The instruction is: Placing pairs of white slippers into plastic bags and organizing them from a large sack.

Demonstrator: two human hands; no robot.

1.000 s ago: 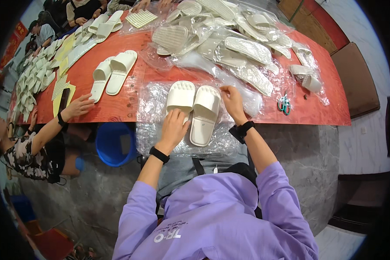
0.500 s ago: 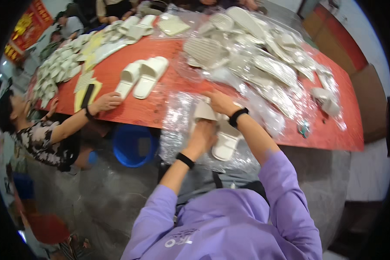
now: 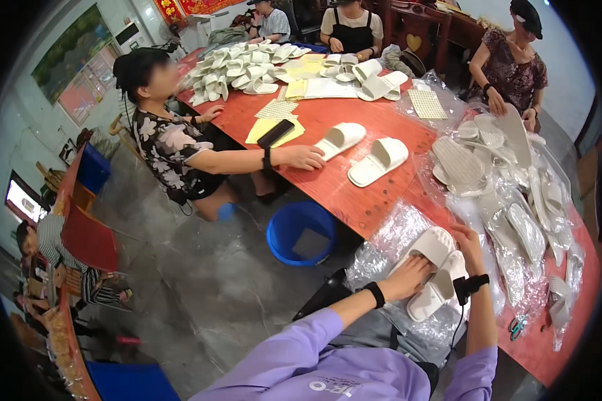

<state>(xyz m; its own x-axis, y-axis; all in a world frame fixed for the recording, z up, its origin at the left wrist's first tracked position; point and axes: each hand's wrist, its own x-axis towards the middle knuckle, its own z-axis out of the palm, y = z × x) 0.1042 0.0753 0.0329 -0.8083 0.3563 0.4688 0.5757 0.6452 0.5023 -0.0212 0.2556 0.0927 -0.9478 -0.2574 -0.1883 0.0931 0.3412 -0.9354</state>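
Observation:
A pair of white open-toe slippers lies on clear plastic wrap (image 3: pixel 396 228) at the table's near edge. My left hand (image 3: pixel 408 278) is on the left slipper (image 3: pixel 429 247), fingers closed at the opening under its strap. The right slipper (image 3: pixel 429 299) lies close beside it, partly covered by my hand and wrist. My right hand (image 3: pixel 469 246) is at the far right side of the pair, fingers stretched out near the toe end; whether it touches a slipper is hard to tell.
Plastic-bagged slippers (image 3: pixel 525 227) pile up at right, near small teal scissors (image 3: pixel 516 327). A co-worker's hand (image 3: pixel 302 158) touches one of two slippers on the red table (image 3: pixel 294 144). A blue bin (image 3: pixel 301 230) stands below. More slippers (image 3: pixel 241 67) are heaped at the far side.
The view has swung left, so the table and my hands now appear farther right. My left hand stays at the slipper; my right hand stays beside the pair.

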